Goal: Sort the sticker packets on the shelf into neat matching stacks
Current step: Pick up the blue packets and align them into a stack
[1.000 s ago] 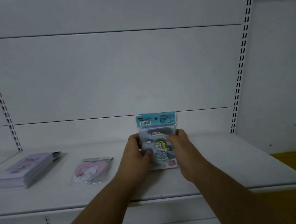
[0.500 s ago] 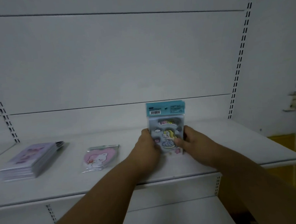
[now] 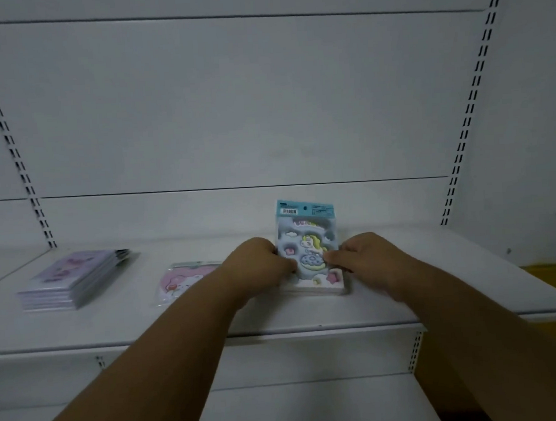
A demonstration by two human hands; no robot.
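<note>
From the head camera we look at a white metal shelf [image 3: 114, 327], smooth and matt, backed by flat white panels and flanked by slotted uprights [image 3: 469, 114] with paired dark slots. In the middle of it stands a stack of unicorn sticker packets [image 3: 308, 250], rectangular, glossy in clear film, the front one showing puffy raised shapes in grey-blue, with a unicorn, clouds and a doughnut, under a teal card header carrying a barcode. The stack leans back with its lower edge on the shelf board. Our left hand [image 3: 257, 265] grips the stack's left edge, fingers curled in, thumb tip pressed on the front face; our right hand [image 3: 367, 257] grips the right edge likewise, thumb on the front near the doughnut. Both forearms reach forward from the lower corners, wrists low over the shelf. To the left lies a single pink heart-shaped sticker packet [image 3: 183, 281], flat in crinkled clear plastic, partly hidden by our left forearm. Further left, well apart, lies a squared stack of lilac sticker packets [image 3: 69, 278], flat and rectangular, its far ends fanned a little. A lower shelf [image 3: 315, 409] shows beneath.
</note>
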